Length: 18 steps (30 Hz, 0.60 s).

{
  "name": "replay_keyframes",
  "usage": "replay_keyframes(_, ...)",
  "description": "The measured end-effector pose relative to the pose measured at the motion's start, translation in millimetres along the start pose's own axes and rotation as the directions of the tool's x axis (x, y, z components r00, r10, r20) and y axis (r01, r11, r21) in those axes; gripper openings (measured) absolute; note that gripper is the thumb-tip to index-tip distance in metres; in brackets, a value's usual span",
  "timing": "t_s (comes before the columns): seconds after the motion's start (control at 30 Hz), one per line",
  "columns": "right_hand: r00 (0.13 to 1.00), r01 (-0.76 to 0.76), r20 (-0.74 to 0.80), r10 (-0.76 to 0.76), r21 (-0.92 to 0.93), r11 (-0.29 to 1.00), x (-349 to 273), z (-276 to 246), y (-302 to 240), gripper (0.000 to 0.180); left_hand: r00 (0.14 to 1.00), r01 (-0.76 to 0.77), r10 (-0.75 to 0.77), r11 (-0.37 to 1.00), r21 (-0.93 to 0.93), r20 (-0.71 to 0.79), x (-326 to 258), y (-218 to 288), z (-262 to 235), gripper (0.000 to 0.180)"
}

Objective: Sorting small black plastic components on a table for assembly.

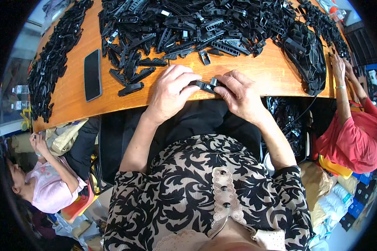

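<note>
Between my two hands, just over the table's near edge, is a small black plastic part [206, 86] with a greyish piece standing up near its right end. My left hand [174, 90] pinches its left end between thumb and fingers. The right end is gripped by my right hand [238, 91], whose fingertips partly cover it. Close beyond my hands, a small black clip-like piece [204, 57] lies alone on the wood. Several similar black parts [132, 88] lie to the left of my left hand, at the front of a big heap [188, 29].
A dark phone [93, 75] lies on the wooden table [75, 98] at left. Another strip of black parts [50, 71] runs along the left edge. At right sits a black mesh bag [308, 58] with a cable. Co-workers sit at left [50, 180] and right [347, 138].
</note>
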State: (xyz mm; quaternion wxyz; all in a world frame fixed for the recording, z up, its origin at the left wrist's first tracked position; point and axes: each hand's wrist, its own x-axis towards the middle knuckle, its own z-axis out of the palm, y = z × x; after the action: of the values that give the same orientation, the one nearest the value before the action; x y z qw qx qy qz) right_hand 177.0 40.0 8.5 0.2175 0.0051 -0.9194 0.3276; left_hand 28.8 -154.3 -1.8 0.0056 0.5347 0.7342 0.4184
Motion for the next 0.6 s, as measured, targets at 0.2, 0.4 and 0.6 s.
replay_keyframes(0.2,0.999,0.031,-0.011,-0.032,-0.032,0.999,-4.4,-1.8,6.5,0.027,1.0,0.012,-0.011,0.997,-0.076,0.014,1.2,-3.5,1.1,0.026)
replay_keyframes(0.4,0.995,0.09,0.053,-0.086,-0.085,0.992,2.9,1.2,5.0,0.025,1.0,0.013,-0.016,0.994,-0.111,-0.022,4.0,-3.1,5.3,0.028)
replay_keyframes(0.6,0.978,0.205,0.042,-0.204,-0.011,0.979,23.6,23.6,9.1,0.028,0.998,0.011,-0.011,1.0,-0.008,-0.058,0.9,-1.6,5.3,0.036)
